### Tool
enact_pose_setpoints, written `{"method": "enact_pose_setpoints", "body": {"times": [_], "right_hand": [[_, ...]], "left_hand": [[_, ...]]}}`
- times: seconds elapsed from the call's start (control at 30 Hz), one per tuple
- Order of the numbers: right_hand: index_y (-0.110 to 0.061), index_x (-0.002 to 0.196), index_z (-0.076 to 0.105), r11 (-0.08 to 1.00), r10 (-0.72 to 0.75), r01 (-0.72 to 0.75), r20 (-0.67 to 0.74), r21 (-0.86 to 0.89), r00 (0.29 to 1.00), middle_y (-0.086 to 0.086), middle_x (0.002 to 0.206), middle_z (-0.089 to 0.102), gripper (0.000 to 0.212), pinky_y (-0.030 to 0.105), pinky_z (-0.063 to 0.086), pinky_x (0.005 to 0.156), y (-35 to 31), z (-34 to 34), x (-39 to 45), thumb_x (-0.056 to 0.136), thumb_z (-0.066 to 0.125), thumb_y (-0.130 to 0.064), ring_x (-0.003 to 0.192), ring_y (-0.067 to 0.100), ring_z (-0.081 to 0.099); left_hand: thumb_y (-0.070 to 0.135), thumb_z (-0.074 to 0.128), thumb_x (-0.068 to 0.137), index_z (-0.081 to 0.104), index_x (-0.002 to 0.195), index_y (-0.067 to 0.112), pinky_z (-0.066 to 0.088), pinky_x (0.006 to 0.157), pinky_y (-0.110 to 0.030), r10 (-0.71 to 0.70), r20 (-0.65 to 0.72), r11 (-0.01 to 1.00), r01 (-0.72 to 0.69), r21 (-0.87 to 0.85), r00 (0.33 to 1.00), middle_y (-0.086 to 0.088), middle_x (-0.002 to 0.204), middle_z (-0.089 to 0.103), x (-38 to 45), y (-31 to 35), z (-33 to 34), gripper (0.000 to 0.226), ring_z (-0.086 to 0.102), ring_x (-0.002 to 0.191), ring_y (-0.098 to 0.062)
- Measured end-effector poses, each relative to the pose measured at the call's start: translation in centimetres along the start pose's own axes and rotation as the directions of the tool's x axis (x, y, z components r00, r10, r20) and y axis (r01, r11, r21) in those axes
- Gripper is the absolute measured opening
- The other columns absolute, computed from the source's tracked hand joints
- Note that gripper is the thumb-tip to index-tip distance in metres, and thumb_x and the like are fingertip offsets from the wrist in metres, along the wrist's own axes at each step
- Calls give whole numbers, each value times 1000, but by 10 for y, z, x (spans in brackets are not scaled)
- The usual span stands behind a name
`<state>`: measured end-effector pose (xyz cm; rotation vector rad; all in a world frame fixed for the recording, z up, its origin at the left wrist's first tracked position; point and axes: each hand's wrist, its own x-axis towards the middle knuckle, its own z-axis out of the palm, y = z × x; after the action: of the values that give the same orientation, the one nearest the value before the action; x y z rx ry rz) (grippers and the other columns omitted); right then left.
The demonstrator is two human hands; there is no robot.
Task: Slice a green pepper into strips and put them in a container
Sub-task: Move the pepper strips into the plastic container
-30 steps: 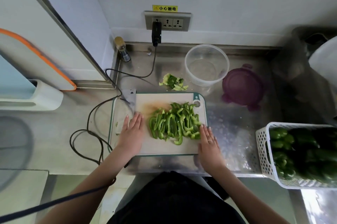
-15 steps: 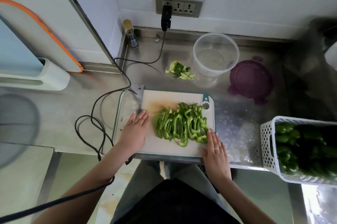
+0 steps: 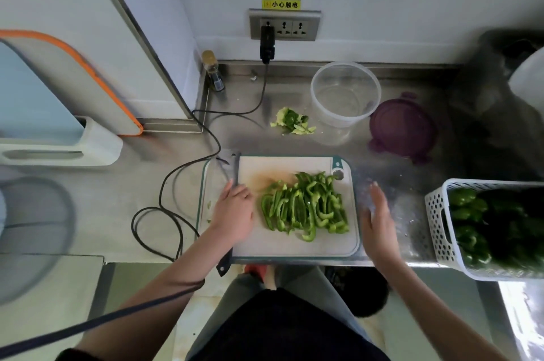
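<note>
The pepper strips [image 3: 306, 206] lie heaped mid cutting board [image 3: 297, 246]. The left hand [image 3: 234, 210] rests on the knife [image 3: 228, 184] at the left; the right hand [image 3: 378, 218], fingers straight, hovers right. Best to scoop from both sides, then carry to the far container [image 3: 344, 96].

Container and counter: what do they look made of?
Container: looks like clear plastic, since the counter shows through its thin wall and base. Counter: probably stainless steel, grey and glossy, with bright reflections and a folded metal edge at the back.
</note>
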<state>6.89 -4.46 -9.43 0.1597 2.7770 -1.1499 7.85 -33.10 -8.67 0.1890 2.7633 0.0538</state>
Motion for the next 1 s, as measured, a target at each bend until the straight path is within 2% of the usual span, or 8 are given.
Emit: {"method": "enact_pose_setpoints", "body": {"times": [0.1, 0.2, 0.47, 0.53, 0.6, 0.7, 0.83, 1.0], "right_hand": [[-17, 144, 27, 963, 212, -181, -148, 197, 966, 8, 107, 56, 51, 38, 49, 77, -49, -15, 78, 97, 46, -25, 88, 28, 59], [-15, 140, 26, 783, 474, -428, 13, 452, 880, 14, 108, 58, 62, 40, 59, 64, -78, -14, 168, 92, 49, -48, 80, 26, 64], [-18, 136, 35, 685, 567, -499, 41, 530, 823, 14, 122, 57, 50, 22, 46, 35, -67, 14, 243, 88, 48, -9, 71, 21, 65], [-15, 132, 40, 783, 481, -391, -72, 484, 874, 13, 120, 57, 44, 16, 40, 34, -78, -1, 223, 89, 44, -11, 66, 18, 60], [-12, 123, 46, 870, 347, -270, -123, 412, 930, 15, 108, 60, 35, 15, 36, 33, -87, -20, 186, 88, 44, -15, 57, 12, 58], [-13, 108, 54, 953, 145, -151, 42, 263, 989, 8, 79, 60, 21, 15, 36, 34, -84, -49, 114, 90, 44, -10, 42, 0, 51], [-12, 102, 60, 997, 44, -63, 320, 48, 946, 2, 66, 53, 19, 8, 36, 40, -77, -55, 41, 92, 46, -4, 44, 0, 48], [-9, 118, 59, 880, 240, -330, 278, 343, 930, 6, 82, 57, 47, 22, 40, 61, -55, -32, -16, 99, 38, -46, 69, 13, 54]], "left_hand": [[19, 44, 93, 51, 130, 12, 1, 119, -34, -55, -82, 993, 46, -111, 995, -3, 138, 48, 10, 2, -2, 38, 31, 137, -16], [16, 44, 92, 55, 122, 12, 5, 119, -31, -117, -168, 975, 81, -205, 979, -2, 128, 55, 12, 4, -3, 32, 40, 129, -15], [15, 52, 89, 64, 112, 15, 40, 95, -24, -326, -245, 820, 144, -554, 913, 3, 117, 61, 13, 11, -13, 26, 53, 113, -12], [23, 56, 89, 65, 107, 17, 40, 83, -19, -475, -167, 626, 198, -754, 864, 8, 109, 62, 13, 12, -24, 21, 57, 98, -9], [36, 61, 85, 66, 99, 24, 45, 86, -26, -560, 22, 219, 173, -960, 828, 3, 106, 66, 14, 13, -41, 19, 62, 97, -15], [57, 57, 77, 53, 117, 24, 53, 85, -42, -261, 315, -346, 216, -913, 912, -6, 121, 58, 6, 17, -64, 52, 64, 103, -33], [61, 58, 76, 41, 135, 25, 56, 75, -50, 139, 428, -321, 449, -834, 893, -8, 129, 57, -24, 31, -57, 71, 64, 101, -37], [10, 51, 86, 39, 130, 29, 58, 67, -47, 49, 530, -332, 514, -791, 847, -12, 111, 58, -63, 44, -22, 49, 67, 84, -35]]}}
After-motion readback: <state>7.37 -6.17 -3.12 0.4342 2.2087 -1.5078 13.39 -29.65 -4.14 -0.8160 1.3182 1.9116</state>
